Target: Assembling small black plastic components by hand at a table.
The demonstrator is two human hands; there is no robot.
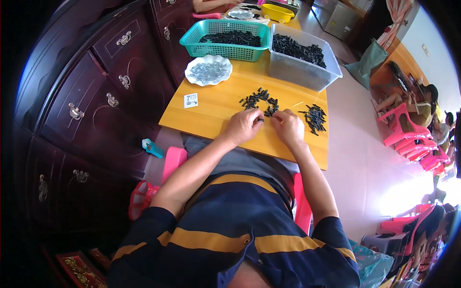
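Pieces (248,101) — black, stubby, rodlike — curve around smooth yellow wood (218,109).

The wooden table (216,109) bears a green basket (225,52), clear bin (298,78), white dish (202,81) and black pieces (315,118).

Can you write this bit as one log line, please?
left hand: pinching black piece | right hand: curled beside loose black pieces | table: white scalloped dish, green basket, clear bin
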